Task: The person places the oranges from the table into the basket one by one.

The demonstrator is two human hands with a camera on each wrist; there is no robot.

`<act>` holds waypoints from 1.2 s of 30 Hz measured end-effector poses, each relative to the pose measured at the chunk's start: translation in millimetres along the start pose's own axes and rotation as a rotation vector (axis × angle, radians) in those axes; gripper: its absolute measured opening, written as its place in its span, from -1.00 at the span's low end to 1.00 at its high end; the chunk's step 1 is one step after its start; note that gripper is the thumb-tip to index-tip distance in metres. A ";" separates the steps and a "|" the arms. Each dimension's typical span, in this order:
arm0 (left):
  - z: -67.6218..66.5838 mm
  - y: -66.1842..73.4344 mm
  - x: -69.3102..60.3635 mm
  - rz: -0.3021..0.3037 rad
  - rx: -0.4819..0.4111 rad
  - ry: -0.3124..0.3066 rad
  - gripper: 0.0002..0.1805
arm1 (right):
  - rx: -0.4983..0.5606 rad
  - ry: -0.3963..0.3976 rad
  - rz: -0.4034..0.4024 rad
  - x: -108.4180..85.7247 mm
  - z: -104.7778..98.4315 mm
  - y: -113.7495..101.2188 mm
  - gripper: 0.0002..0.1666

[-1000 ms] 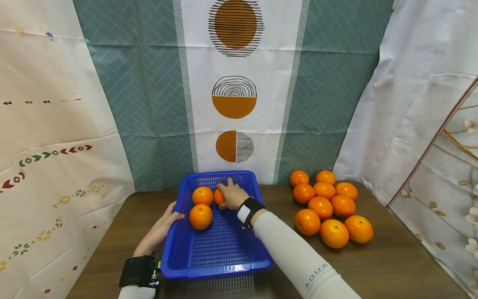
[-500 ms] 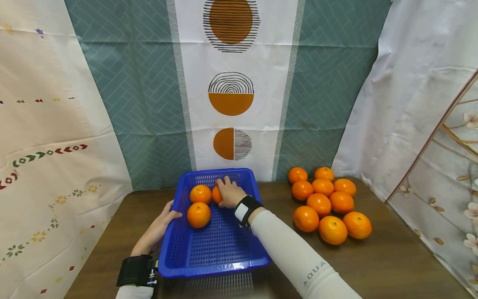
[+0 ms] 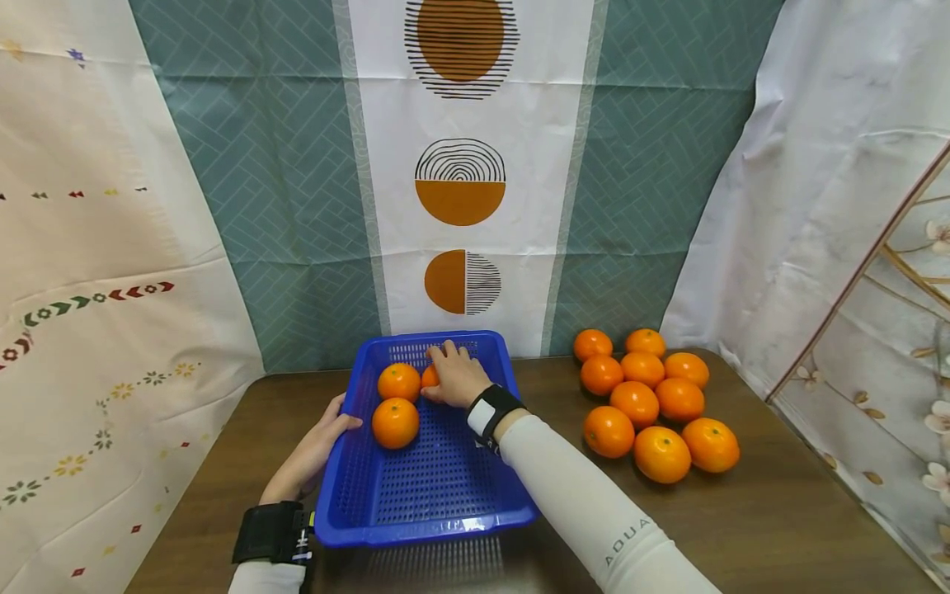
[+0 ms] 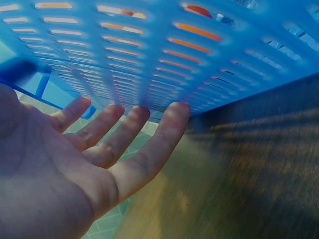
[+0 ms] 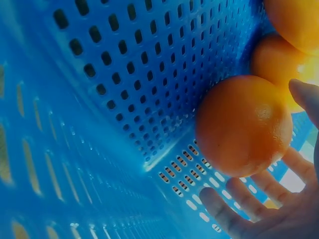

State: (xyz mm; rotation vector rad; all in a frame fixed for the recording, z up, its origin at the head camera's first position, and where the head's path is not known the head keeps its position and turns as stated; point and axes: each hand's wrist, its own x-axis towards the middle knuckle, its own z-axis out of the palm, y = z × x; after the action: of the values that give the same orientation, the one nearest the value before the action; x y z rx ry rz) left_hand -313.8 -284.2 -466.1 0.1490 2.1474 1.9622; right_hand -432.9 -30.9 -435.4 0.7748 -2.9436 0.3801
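A blue plastic basket with slotted walls stands on the table. My left hand grips its left wall, thumb over the rim; in the left wrist view the fingers lie along the slotted outside. Inside the basket, my right hand is beside an orange, which it partly hides in the head view. The right wrist view shows this orange on the basket floor, with spread fingers just beside it; contact is unclear. Two more oranges are at its left: a rear one and a front one.
Several loose oranges lie grouped on the brown wooden table to the right of the basket. A patterned cloth hangs close behind the basket, and other cloths flank the table.
My right hand has shifted slightly around the orange, and its thumb and fingers stand looser. The left hand keeps its grip on the basket. The head view has moved a little.
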 end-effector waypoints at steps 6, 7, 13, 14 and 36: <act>0.1 -1.7 0.7 -0.002 -0.006 -0.004 -0.27 | 0.018 0.021 0.002 -0.4 -0.7 0.8 -0.27; 0.0 -1.8 0.9 -0.003 -0.008 -0.003 -0.27 | 0.034 0.038 0.002 -0.4 -1.9 0.6 -0.28; 1.5 -4.1 -0.1 -0.008 -0.014 -0.004 -0.27 | 0.269 0.174 0.014 -1.9 -17.7 1.3 -0.42; 1.8 -4.5 -0.2 -0.007 -0.014 -0.006 -0.27 | 0.326 0.198 0.016 -2.0 -21.4 2.1 -0.45; 2.2 -2.9 1.0 -0.009 -0.023 -0.005 -0.27 | 0.866 0.327 0.029 -21.9 -97.9 45.9 -0.52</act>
State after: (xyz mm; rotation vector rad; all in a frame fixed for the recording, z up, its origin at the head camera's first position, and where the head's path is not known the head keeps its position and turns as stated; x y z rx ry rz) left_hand -314.0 -282.1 -469.3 0.1400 2.1179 1.9782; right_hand -435.6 43.2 -353.7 0.6243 -2.4083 1.6530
